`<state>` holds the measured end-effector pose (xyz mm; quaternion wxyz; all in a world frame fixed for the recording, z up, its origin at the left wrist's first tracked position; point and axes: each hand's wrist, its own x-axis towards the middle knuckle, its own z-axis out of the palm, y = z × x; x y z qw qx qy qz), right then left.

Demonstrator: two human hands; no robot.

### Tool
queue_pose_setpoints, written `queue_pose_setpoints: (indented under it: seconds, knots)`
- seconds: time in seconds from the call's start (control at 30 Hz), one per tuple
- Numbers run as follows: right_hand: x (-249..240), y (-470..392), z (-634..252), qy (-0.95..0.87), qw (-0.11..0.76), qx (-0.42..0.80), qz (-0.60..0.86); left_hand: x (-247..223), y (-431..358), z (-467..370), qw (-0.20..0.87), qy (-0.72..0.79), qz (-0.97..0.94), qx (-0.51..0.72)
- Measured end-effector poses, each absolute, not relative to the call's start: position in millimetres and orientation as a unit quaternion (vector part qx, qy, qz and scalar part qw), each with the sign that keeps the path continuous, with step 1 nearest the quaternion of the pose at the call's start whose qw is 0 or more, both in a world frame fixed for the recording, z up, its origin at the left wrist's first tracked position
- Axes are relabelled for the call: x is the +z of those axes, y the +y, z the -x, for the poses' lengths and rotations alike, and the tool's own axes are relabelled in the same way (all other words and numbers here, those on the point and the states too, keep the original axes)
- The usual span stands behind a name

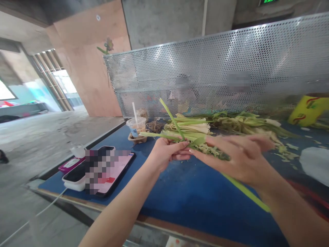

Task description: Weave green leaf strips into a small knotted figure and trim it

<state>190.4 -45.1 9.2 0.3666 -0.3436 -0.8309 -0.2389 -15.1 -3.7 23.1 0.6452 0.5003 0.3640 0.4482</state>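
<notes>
My left hand (171, 151) is closed on a long green plant stem (172, 118) that slants up and to the left. A paler stem (154, 134) passes by the same fingers, pointing left. Close beside it, my right hand (239, 154) is blurred, its thumb and fingers stretched apart around a green leaf (197, 141) at the stem; whether they touch it I cannot tell. Below my right hand a long green stalk (246, 192) runs down to the right. Behind the hands lies a pile of pale-ended stalks (192, 127) on the blue tabletop (180, 195).
Two phones (77, 173) (125, 168) lie at the left, near a lidded cup with a straw (136, 126). Withered leaves (244, 123) and a yellow wrapper (305, 109) are further back. A perforated metal screen (205, 58) borders the table; people show blurred behind it.
</notes>
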Motion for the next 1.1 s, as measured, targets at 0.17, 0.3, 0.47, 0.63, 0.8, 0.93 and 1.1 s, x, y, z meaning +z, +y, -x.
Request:
queue_pose_setpoints:
  seconds: [0.17,0.3,0.47,0.63,0.8,0.93,1.1]
  knots:
    - [16,-47,-178,-0.857,0.316,-0.319,0.254,23,-7,15,0.601,0.366,-0.553,0.446]
    - [19,-40,-172,-0.827,0.412,-0.233,0.305,21,-12,11,0.608,0.358,-0.582,0.403]
    - [22,-38,-167,-0.814,0.368,-0.259,0.366,18,-17,5,0.605,0.361,-0.616,0.352]
    - [21,-37,-166,-0.795,0.341,-0.242,0.439,19,-21,5,0.602,0.335,-0.644,0.334]
    - [20,-40,-170,-0.784,0.434,-0.012,0.444,20,-23,7,0.631,0.298,-0.648,0.305]
    - [21,-44,-169,-0.734,0.496,-0.044,0.462,23,-23,8,0.657,0.271,-0.630,0.315]
    - [18,-43,-165,-0.745,0.471,-0.180,0.436,23,-23,9,0.653,0.267,-0.637,0.311]
